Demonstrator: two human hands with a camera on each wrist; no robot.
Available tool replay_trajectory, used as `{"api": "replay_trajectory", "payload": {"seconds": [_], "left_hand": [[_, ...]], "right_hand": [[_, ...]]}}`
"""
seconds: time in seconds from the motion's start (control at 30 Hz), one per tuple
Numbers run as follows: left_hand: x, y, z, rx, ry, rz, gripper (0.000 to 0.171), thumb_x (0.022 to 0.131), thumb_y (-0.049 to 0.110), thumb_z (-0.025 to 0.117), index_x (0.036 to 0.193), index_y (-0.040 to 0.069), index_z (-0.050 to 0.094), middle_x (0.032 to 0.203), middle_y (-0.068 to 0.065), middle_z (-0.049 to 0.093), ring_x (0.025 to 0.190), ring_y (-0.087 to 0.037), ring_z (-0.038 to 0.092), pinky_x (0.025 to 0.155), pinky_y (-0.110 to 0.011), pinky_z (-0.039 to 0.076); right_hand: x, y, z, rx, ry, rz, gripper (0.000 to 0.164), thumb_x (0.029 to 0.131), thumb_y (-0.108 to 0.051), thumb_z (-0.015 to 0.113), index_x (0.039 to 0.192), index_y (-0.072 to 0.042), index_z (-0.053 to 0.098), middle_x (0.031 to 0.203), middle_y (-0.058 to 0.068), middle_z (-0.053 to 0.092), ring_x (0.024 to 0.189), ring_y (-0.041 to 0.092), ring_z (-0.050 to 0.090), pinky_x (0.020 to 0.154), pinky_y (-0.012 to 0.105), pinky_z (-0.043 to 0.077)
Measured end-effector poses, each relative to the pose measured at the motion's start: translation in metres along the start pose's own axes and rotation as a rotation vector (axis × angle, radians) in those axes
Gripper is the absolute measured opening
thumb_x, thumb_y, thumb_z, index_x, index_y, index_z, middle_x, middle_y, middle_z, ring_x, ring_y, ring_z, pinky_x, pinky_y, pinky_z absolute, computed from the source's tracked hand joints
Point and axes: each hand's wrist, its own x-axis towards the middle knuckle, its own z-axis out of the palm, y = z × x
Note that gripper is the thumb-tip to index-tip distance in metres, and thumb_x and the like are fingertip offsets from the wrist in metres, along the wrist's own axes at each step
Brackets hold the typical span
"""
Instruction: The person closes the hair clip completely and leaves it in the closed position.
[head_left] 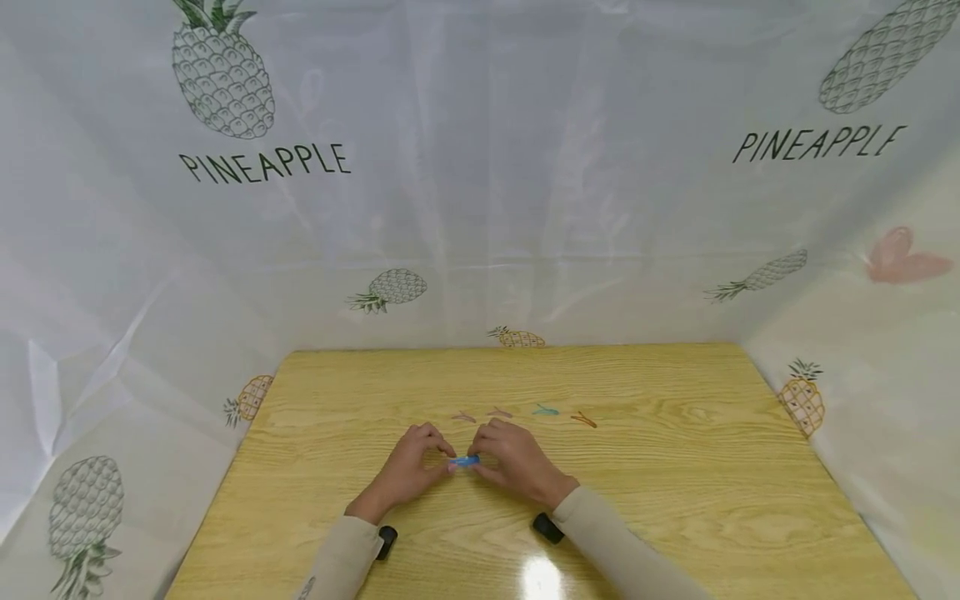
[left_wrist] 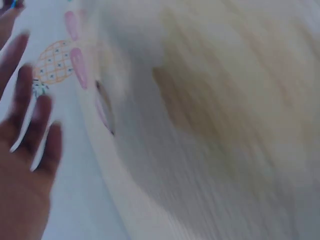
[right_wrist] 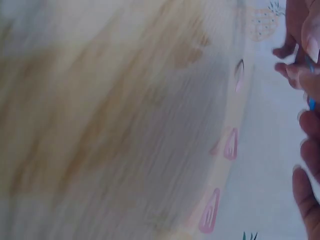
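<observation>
Both hands meet over the front middle of the table around a blue hair clip (head_left: 465, 461). My left hand (head_left: 408, 465) pinches its left end between thumb and fingertips, and my right hand (head_left: 519, 460) pinches the right end. Only a blue sliver of the clip (right_wrist: 312, 103) shows in the right wrist view. Just beyond the hands, a row of hair clips lies on the wood: two pinkish ones, the left (head_left: 464, 417) and its neighbour (head_left: 498, 412), then a teal clip (head_left: 546, 410) and an orange-brown clip (head_left: 583, 420).
The wooden table (head_left: 675, 467) reaches back to a white pineapple-print sheet (head_left: 480, 192) that hangs behind it and along both sides. A black device sits at each wrist, one by the left cuff (head_left: 386, 542) and one by the right (head_left: 547, 528).
</observation>
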Motion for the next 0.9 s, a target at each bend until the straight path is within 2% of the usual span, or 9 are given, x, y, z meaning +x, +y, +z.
{"api": "replay_trajectory", "payload": {"seconds": [0.1, 0.17, 0.3, 0.57, 0.67, 0.8, 0.9], "left_hand": [[-0.003, -0.001, 0.0, 0.173, 0.121, 0.051, 0.021, 0.084, 0.018, 0.092, 0.1, 0.015, 0.079, 0.102, 0.004, 0.062, 0.096, -0.02, 0.056, 0.085, -0.043, 0.049], [-0.005, -0.001, -0.001, 0.254, 0.183, 0.089, 0.027, 0.079, 0.018, 0.095, 0.101, 0.014, 0.081, 0.102, 0.003, 0.063, 0.095, -0.019, 0.057, 0.085, -0.045, 0.05], [-0.007, -0.004, -0.003, 0.342, 0.243, 0.14, 0.028, 0.075, 0.016, 0.096, 0.099, 0.013, 0.082, 0.101, 0.0, 0.064, 0.092, -0.019, 0.058, 0.083, -0.046, 0.05], [-0.012, -0.014, -0.008, 0.432, 0.281, 0.166, 0.02, 0.073, 0.012, 0.097, 0.081, 0.015, 0.079, 0.094, 0.002, 0.061, 0.086, -0.018, 0.056, 0.078, -0.042, 0.048], [-0.013, -0.018, -0.01, 0.432, 0.277, 0.141, 0.019, 0.074, 0.013, 0.097, 0.079, 0.015, 0.079, 0.093, 0.002, 0.061, 0.086, -0.018, 0.056, 0.078, -0.041, 0.048], [-0.013, -0.024, -0.012, 0.439, 0.238, 0.079, 0.015, 0.078, 0.017, 0.095, 0.079, 0.017, 0.08, 0.093, 0.003, 0.061, 0.086, -0.018, 0.055, 0.08, -0.041, 0.048], [-0.013, -0.028, -0.013, 0.451, 0.201, 0.04, 0.013, 0.08, 0.018, 0.093, 0.08, 0.017, 0.08, 0.095, 0.003, 0.062, 0.088, -0.019, 0.056, 0.083, -0.042, 0.048]], "right_hand": [[0.004, -0.004, 0.004, 0.014, -0.005, 0.07, 0.013, 0.087, -0.02, 0.09, 0.094, -0.017, 0.08, 0.095, -0.007, 0.072, 0.086, 0.009, 0.063, 0.079, 0.022, 0.055], [0.007, -0.007, 0.006, 0.043, -0.005, 0.108, 0.012, 0.086, -0.018, 0.09, 0.094, -0.016, 0.081, 0.094, -0.006, 0.073, 0.086, 0.011, 0.064, 0.079, 0.025, 0.056], [0.015, -0.012, 0.013, 0.101, -0.031, 0.175, 0.012, 0.087, -0.017, 0.09, 0.094, -0.016, 0.081, 0.094, -0.005, 0.073, 0.091, 0.012, 0.066, 0.083, 0.027, 0.057], [0.031, -0.018, 0.029, 0.133, -0.1, 0.258, 0.01, 0.089, -0.017, 0.088, 0.096, -0.015, 0.081, 0.095, -0.005, 0.072, 0.097, 0.012, 0.068, 0.09, 0.028, 0.058], [0.035, -0.019, 0.037, 0.117, -0.113, 0.27, 0.009, 0.089, -0.017, 0.088, 0.096, -0.014, 0.082, 0.092, -0.006, 0.071, 0.097, 0.011, 0.068, 0.094, 0.03, 0.058], [0.04, -0.021, 0.046, 0.081, -0.111, 0.272, 0.01, 0.088, -0.021, 0.09, 0.094, -0.015, 0.084, 0.089, -0.007, 0.067, 0.093, 0.012, 0.066, 0.099, 0.032, 0.057], [0.042, -0.022, 0.051, 0.053, -0.109, 0.275, 0.011, 0.088, -0.024, 0.09, 0.093, -0.016, 0.084, 0.088, -0.007, 0.065, 0.089, 0.01, 0.063, 0.095, 0.031, 0.058]]}}
